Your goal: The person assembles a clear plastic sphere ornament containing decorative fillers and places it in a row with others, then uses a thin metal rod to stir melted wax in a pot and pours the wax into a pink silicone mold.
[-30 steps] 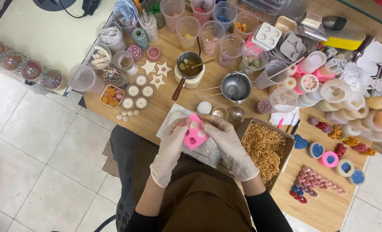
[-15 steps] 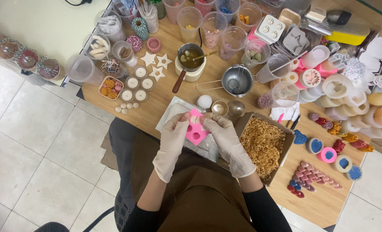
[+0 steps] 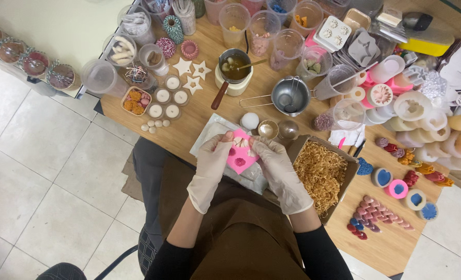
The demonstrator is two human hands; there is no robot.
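Both my gloved hands pinch a pink mould over the desk edge.

My left hand [image 3: 210, 168] and right hand [image 3: 280, 171] have fingers clamped on the mould [image 3: 240, 154], above a clear bag [image 3: 215, 132]. Beside it sits a box [image 3: 321, 173] of straw; the wooden desk [image 3: 199, 116] is crowded with cups and a pot [image 3: 234, 70], over a pale tiled floor [image 3: 49, 186].
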